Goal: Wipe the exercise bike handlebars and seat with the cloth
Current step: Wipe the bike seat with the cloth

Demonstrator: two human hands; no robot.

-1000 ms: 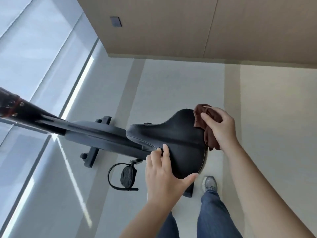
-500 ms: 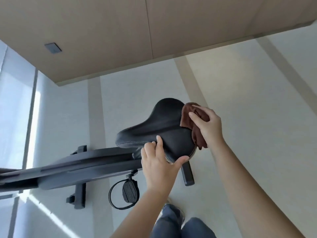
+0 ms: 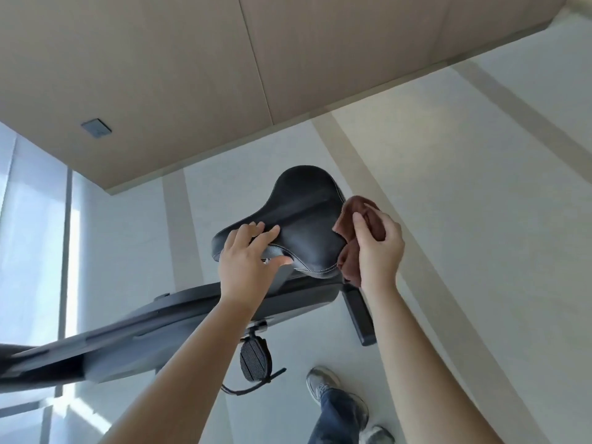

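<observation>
On the far left, a bright window [image 3: 32, 251] runs down to the pale floor [image 3: 448, 251], and the dark frame of the exercise bike [image 3: 134, 341] slants up from that lower left corner toward the middle of the view. Below the frame, a black pedal [image 3: 255, 358] with a loose strap hangs just above the floor. The left hand [image 3: 248, 267] rests on the narrow nose of the black seat [image 3: 304, 225], fingers spread flat over the top and the thumb tucked under the edge, so it grips the nose loosely rather than clenching it. The seat sits on top of the frame in the centre, its wide rear end pointing away toward the tan wall [image 3: 224, 75]. At the right side of the seat, the right hand [image 3: 379, 251] is closed around a bunched brown cloth [image 3: 352, 213], with the thumb pressing on top of the folds; the cloth touches the seat's right edge. Under that hand, a dark support bar [image 3: 360, 315] reaches down to the floor. Further down, a grey shoe [image 3: 320, 382] and a blue trouser leg [image 3: 336, 418] stand beside the bike.
</observation>
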